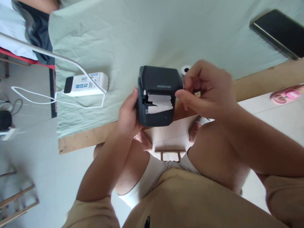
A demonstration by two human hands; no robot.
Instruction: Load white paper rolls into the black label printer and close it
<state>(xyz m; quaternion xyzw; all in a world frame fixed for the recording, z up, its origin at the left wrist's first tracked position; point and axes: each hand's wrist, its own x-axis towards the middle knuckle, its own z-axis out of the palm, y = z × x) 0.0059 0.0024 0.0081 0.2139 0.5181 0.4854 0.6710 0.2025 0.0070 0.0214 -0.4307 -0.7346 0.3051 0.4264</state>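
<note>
A dark, boxy device (160, 77) is held over the table's front edge, with torn white paper (160, 103) showing in its front opening. My left hand (129, 114) grips the device's left side, the thumb along its edge. At the right side, my right hand (204, 90) has its thumb and fingers bent close to the device's corner, slightly blurred; whether anything is between them cannot be made out. Just behind those fingers, a small white paper roll (185, 69) with a dark core stands on the cloth, partly hidden.
A pale green cloth (123, 38) covers the wooden table. A white power bank (102, 83) with a looping white cable lies at the left. A black phone (280, 33) rests at the far right. Wooden stools and pink footwear are on the floor.
</note>
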